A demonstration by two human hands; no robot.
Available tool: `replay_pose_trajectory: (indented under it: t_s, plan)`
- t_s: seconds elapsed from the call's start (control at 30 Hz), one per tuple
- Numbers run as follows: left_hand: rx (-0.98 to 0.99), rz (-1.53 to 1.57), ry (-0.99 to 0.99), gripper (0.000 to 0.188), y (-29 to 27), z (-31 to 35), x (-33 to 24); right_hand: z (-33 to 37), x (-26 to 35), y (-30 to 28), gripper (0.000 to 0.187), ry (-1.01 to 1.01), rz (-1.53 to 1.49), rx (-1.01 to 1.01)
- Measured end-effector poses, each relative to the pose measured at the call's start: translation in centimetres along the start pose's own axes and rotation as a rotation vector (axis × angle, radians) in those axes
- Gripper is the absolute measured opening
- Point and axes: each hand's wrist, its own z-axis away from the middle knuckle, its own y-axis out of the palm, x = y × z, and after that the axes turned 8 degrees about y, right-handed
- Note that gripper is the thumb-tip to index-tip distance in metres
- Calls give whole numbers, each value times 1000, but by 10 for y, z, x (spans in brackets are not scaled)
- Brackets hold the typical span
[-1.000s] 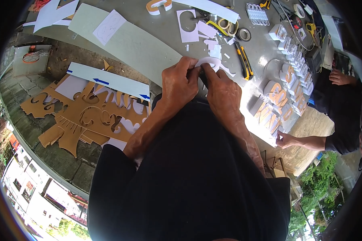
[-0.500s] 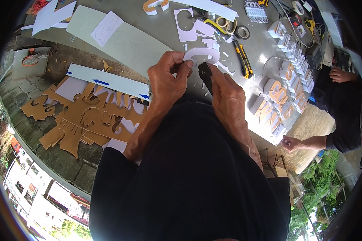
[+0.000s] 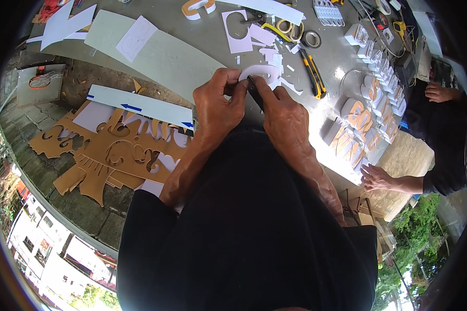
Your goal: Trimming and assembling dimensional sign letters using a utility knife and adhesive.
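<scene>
Over the table, my left hand (image 3: pixel 219 98) pinches a curved white letter-shaped piece (image 3: pixel 259 70) by its left end, thumb against fingers. In my right hand (image 3: pixel 288 111) is a slim black tool (image 3: pixel 255 96), whose exact kind I cannot make out. The tip of this tool meets the inner edge of the white piece, and my right forefinger lies along it. Beyond both hands lie white sheet offcuts (image 3: pixel 273 61), a white sheet with a round cut-out (image 3: pixel 237 31) and a yellow-black utility knife (image 3: pixel 313 75).
Rolls of tape (image 3: pixel 311 39) and pliers (image 3: pixel 275 32) lie farther back. Rows of white-and-orange letter blocks (image 3: pixel 355 115) fill the right side, where a co-worker's hand (image 3: pixel 377 178) reaches to the table edge. Brown cut-out boards (image 3: pixel 114 147) are stacked on the ground at left.
My right hand has moved left and turned, bringing the black tool's tip onto the white piece. The co-worker's nearer hand has opened its fingers at the table corner.
</scene>
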Motion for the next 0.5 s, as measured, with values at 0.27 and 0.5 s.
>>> replay_pose_trajectory:
  t_s: [0.27,0.5]
  plan:
    - [-167,306,-312,12,-15,-18,3,11,-32,5,37,4,-219,25]
    - [11,512,-349,19,-8,-15,1,-15,-45,-25,37,418,-882,0]
